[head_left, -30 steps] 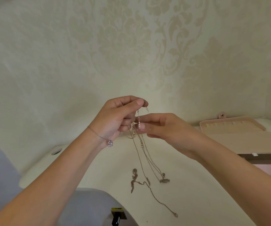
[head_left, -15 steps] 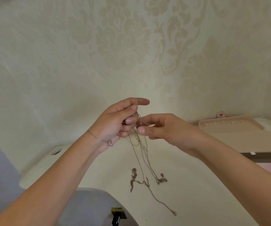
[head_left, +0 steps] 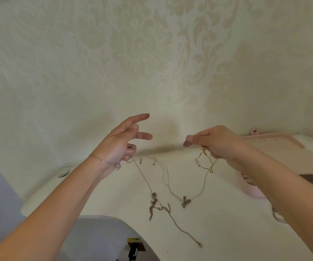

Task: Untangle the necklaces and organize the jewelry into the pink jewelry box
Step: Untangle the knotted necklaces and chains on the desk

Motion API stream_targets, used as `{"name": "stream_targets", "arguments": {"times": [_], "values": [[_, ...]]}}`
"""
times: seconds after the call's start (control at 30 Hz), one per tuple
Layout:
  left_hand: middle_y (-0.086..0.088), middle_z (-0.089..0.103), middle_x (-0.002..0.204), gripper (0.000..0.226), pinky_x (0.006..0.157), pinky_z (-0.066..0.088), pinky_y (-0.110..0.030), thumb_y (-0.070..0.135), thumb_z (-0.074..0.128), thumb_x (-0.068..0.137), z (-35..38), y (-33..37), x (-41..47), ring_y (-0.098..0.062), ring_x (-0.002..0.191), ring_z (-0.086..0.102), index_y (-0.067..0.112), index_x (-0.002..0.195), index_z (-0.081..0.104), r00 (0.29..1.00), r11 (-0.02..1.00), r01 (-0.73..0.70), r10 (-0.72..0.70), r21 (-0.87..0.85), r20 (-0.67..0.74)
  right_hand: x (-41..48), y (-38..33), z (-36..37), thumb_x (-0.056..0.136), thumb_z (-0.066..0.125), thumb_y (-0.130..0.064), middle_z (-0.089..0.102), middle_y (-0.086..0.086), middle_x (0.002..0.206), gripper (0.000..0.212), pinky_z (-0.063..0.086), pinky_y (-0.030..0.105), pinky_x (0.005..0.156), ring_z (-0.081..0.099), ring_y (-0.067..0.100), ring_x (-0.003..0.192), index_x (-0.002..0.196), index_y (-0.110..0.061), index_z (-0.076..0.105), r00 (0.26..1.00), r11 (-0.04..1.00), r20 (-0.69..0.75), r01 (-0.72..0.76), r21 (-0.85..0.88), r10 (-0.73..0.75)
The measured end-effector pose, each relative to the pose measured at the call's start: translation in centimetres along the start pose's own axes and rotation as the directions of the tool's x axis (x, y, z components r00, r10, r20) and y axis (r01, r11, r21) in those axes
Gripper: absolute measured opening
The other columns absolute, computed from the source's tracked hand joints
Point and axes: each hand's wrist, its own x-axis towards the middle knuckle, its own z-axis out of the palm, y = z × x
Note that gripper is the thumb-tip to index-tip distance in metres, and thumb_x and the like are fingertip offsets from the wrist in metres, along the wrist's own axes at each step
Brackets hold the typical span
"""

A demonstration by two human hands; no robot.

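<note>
Two hands hold the tangled necklaces (head_left: 185, 202) apart above the white table (head_left: 227, 232). The left hand (head_left: 118, 146), at 9 o'clock, has two fingers straight and the lower ones curled on a strand. The right hand (head_left: 219, 142), at 3 o'clock, pinches a gold loop (partly blurred). The tangle's long axis runs 9-to-3 — loose ends trail toward 6. The pink jewelry box (head_left: 276, 147) lies open at 3 o'clock.

Arms out toward 12, hands apart: my left hand (head_left: 121, 145) at 11, two fingers straight, rest curled on the necklaces (head_left: 143, 175); right hand (head_left: 218, 142) at 1 pinches them.
</note>
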Motion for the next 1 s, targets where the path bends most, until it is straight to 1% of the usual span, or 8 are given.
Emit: {"name": "stream_targets", "arguments": {"times": [0.1,0.23,0.43,0.5,0.57,0.7,0.9,1.0], "values": [[0.001,0.066,0.086,0.032,0.041,0.017,-0.016,0.029,0.037,0.103,-1.0,-0.4,0.1,-0.013,0.050,0.015,0.042,0.120,0.062,0.999,0.999,0.025,-0.026,-0.027,-0.019,0.5,0.2,-1.5,0.093,0.058,-0.030,0.042,-0.001,0.064,0.028,0.026,0.023,0.047,0.029,0.014,0.050,0.075,-0.017,0.074,0.985,0.991,-0.120,-0.126,-0.035,0.121],[0.001,0.064,0.080,0.033,0.041,0.013,-0.016,0.031,0.036,0.103,-1.5,-0.5,0.2,-0.008,0.047,0.017,0.037,0.119,0.064,0.994,0.990,0.095,-0.089,-0.103,0.068,1.3,0.8,-1.7,0.096,0.051,-0.018,0.045,0.001,0.064,0.032,0.028,0.025,0.046,0.038,0.017,0.050,0.069,-0.018,0.069,0.975,0.845,-0.119,-0.223,-0.486,0.189],[0.001,0.064,0.081,0.034,0.042,0.009,-0.018,0.038,0.039,0.096,-1.1,0.0,0.4,-0.005,0.044,0.017,0.039,0.120,0.063,0.968,0.975,0.132,-0.087,-0.180,0.235,1.8,3.5,0.8,0.090,0.057,-0.020,0.057,0.004,0.078,0.016,0.038,0.026,0.056,0.057,0.026,0.081,0.077,-0.011,0.062,0.977,0.610,-0.206,-0.192,-0.769,0.048],[0.001,0.064,0.081,0.036,0.039,0.010,-0.016,0.041,0.041,0.091,-0.7,0.5,0.4,-0.004,0.043,0.017,0.040,0.120,0.062,0.955,0.973,0.130,-0.070,-0.193,0.290,1.3,3.3,2.2,0.092,0.060,-0.025,0.066,0.002,0.104,0.016,0.044,0.028,0.079,0.061,0.021,0.098,0.096,-0.015,0.070,0.998,0.769,-0.054,-0.016,-0.639,-0.024],[0.001,0.064,0.081,0.037,0.037,0.011,-0.014,0.042,0.042,0.089,-0.3,0.9,0.4,-0.004,0.042,0.018,0.041,0.119,0.062,0.941,0.973,0.123,-0.053,-0.194,0.333,0.1,2.2,3.8,0.093,0.058,-0.034,0.069,-0.006,0.112,0.021,0.044,0.027,0.095,0.061,0.013,0.106,0.103,-0.023,0.072,0.983,0.975,0.183,0.068,-0.211,-0.029],[0.000,0.064,0.081,0.036,0.035,0.012,-0.013,0.044,0.041,0.088,0.0,1.4,0.5,-0.003,0.040,0.018,0.043,0.119,0.061,0.925,0.974,0.109,-0.026,-0.199,0.379,-1.4,0.4,5.5,0.086,0.060,-0.038,0.072,-0.006,0.106,0.023,0.042,0.029,0.103,0.062,0.006,0.109,0.102,-0.024,0.071,0.836,0.970,0.525,0.034,0.239,-0.159],[-0.002,0.066,0.091,0.037,0.034,0.024,-0.013,0.043,0.041,0.091,-0.8,1.0,0.4,-0.009,0.047,0.037,0.039,0.124,0.058,0.943,0.981,0.119,-0.064,-0.151,0.326,-1.1,0.3,4.3,0.088,0.064,-0.025,0.065,-0.002,0.074,0.017,0.048,0.017,0.065,0.054,0.011,0.058,0.096,-0.015,0.075,0.864,0.979,0.482,0.060,0.193,-0.148],[-0.008,0.066,0.114,0.036,0.051,0.050,-0.025,0.044,0.035,0.098,-1.6,-0.1,0.5,-0.018,0.073,0.063,0.037,0.124,0.059,0.955,0.986,0.168,-0.159,-0.014,0.251,-0.8,0.6,3.6,0.083,0.067,-0.040,0.064,-0.004,0.083,0.020,0.034,0.014,0.056,0.045,0.008,0.064,0.093,-0.025,0.077,0.928,0.995,0.363,0.100,-0.019,-0.087]]}}
